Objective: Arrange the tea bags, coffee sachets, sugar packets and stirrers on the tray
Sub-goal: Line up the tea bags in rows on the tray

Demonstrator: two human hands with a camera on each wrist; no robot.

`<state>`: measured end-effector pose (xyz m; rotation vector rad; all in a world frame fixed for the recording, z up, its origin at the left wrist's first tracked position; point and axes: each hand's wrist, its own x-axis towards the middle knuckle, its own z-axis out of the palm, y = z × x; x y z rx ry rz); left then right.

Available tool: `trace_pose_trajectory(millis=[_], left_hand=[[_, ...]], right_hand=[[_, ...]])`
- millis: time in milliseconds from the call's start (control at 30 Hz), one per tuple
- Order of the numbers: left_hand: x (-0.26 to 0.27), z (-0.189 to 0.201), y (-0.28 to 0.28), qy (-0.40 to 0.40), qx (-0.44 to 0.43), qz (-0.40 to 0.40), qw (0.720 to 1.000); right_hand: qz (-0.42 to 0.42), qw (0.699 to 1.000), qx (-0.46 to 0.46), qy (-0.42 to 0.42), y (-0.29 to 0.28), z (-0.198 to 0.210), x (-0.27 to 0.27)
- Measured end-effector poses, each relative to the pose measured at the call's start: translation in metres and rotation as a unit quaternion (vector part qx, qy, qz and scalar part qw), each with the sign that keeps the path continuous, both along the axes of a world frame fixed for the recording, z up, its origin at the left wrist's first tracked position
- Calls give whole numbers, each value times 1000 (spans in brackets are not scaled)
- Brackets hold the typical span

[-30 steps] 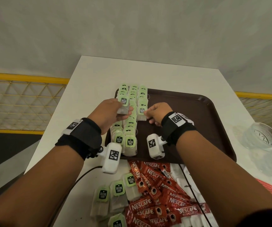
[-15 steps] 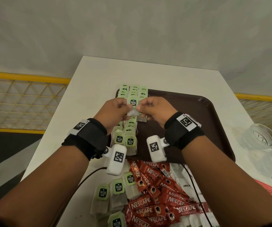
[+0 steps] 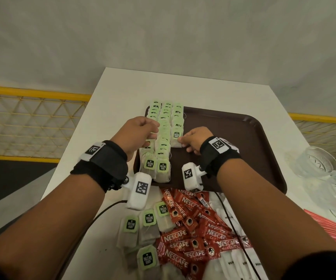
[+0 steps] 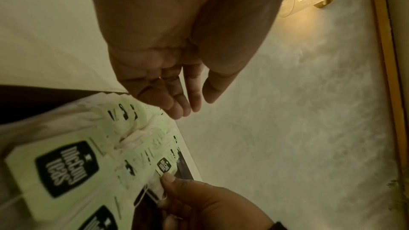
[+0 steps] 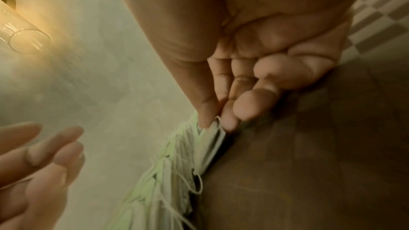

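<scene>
Change: half a second ago both my hands were pinching one tea bag up over the rows. Now my left hand (image 3: 140,134) has let go and pulled back to the left column, and the bag is down at the near end of the right column.

Left hand: holding nothing, fingers loosely bent and apart, hovering over the left row. The left wrist view shows the palm bare.

Right hand: my right hand (image 3: 193,141) is low on the tray, thumb and forefinger pinching the near edge of that tea bag (image 3: 176,138). The right wrist view shows the paper edge squeezed between the fingertips (image 5: 205,120).

Tray: brown tray (image 3: 244,142) on the white surface (image 3: 122,87), with three columns of tea bags along its left side. The rest of it is bare brown.

Which way it points: the bag I'm pinching lies flat, long axis running away from me, green tag at the far end, pouch towards me. The columns run the same way, bags overlapping.

Off the tray: loose tea bags (image 3: 140,225) near me, a heap of red coffee sachets (image 3: 195,229) beside them, white sugar packets (image 3: 238,261) at the right of the heap, red stirrers (image 3: 329,225) at the far right edge.

Other stuff: glass bowls (image 3: 316,164) on the right of the tray.
</scene>
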<state>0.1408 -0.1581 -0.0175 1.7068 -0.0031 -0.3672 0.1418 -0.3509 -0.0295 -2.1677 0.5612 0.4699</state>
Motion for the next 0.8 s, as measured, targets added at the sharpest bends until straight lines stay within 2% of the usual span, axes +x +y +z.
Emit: trace_pose_trajectory(millis=[67, 200, 333, 433, 567, 667, 733, 800], left_hand=[[-4, 1, 3, 0, 3, 1, 1000], [-14, 6, 9, 5, 23, -1, 1000], [-26, 16, 17, 0, 33, -13, 999], [-39, 24, 23, -9, 35, -25, 999], [-68, 23, 35, 8, 43, -98, 994], [-95, 10, 52, -18, 153, -198, 968], [-109, -1, 64, -66, 260, -259, 928], [-121, -10, 73, -102, 361, -302, 876]], right_hand=[[25, 999, -35, 8, 2, 0, 3], [25, 998, -54, 1, -1, -3, 4], [11, 996, -64, -63, -2, 7, -7], [119, 968, -191, -114, 7, 28, -33], [254, 932, -227, -119, 33, 46, -92], [322, 924, -193, -77, 51, 45, -135], [357, 913, -186, -70, 61, 39, -156], [382, 898, -202, -83, 67, 26, -169]])
